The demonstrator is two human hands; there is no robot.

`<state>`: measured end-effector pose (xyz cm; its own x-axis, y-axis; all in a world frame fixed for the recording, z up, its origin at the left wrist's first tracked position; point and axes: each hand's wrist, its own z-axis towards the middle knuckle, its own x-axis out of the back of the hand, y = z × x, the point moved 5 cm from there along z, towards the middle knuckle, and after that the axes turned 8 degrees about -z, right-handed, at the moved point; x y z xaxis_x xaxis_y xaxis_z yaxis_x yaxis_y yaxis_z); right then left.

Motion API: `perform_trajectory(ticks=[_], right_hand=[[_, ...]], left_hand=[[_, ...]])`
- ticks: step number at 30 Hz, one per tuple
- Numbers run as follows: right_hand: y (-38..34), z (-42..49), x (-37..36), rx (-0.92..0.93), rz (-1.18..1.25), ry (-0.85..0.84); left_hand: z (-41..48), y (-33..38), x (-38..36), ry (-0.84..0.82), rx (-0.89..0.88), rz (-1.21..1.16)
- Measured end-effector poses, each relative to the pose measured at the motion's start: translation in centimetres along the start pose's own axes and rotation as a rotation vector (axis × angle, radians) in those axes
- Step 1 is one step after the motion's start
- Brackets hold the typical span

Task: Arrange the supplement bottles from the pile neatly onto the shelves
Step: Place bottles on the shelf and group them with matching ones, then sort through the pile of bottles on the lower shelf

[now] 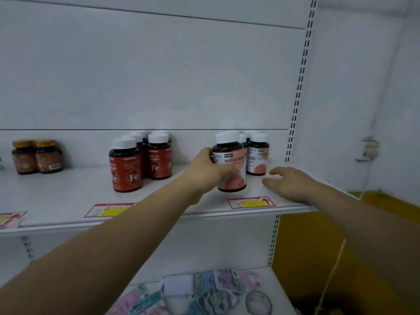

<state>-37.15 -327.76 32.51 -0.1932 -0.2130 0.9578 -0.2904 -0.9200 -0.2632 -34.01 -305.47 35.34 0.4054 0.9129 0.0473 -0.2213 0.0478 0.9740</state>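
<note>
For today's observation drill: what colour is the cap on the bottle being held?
The bottle has a white cap; head view shows it best.

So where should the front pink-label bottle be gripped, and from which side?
Round its dark cylindrical body at label height, coming from the front-left. The pink-label bottle is upright with matching bottles close behind and to its right, so that side is free; the left hand wraps it there. The white cap is narrower, likely less steady.
</note>
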Motion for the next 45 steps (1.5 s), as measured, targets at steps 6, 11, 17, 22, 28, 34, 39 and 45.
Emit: perform_trajectory(ticks=[6,11,17,22,28,34,39,45], right_hand=[[1.4,2.4,-1.3,0.097,-0.273,-0.162],[1.6,3.1,-2.3,0.140,-0.278,-0.189],[1.3,2.8,-1.9,0.136,-0.263,-0.144],[1.4,2.5,-1.8,0.133,-0.243,-0.150],[1.2,2.0,-1.1,0.127,-0.136,-0.151],[-2.1,1.7,5.6,0.194,0.107,0.174],[-12.0,0.7,7.1,0.346,0.071,0.230],[-30.1,-4.1,3.2,0.590,0.024,0.138]], left_hand=[[2.4,-1.9,-3.3,0.071,0.057,0.034],[3.0,-2.5,-3.6,0.139,0.002,0.137],[4.0,-2.3,-4.5,0.193,-0.038,0.270],[4.8,-2.5,-5.0,0.190,-0.032,0.342],[4.7,-2.2,-4.7,0.147,0.018,0.410],[1.2,-0.2,0.5,0.120,0.094,0.667],[-4.8,1.5,7.9,0.129,0.125,0.941],[-14.0,2.7,19.8,0.205,0.227,1.056]])
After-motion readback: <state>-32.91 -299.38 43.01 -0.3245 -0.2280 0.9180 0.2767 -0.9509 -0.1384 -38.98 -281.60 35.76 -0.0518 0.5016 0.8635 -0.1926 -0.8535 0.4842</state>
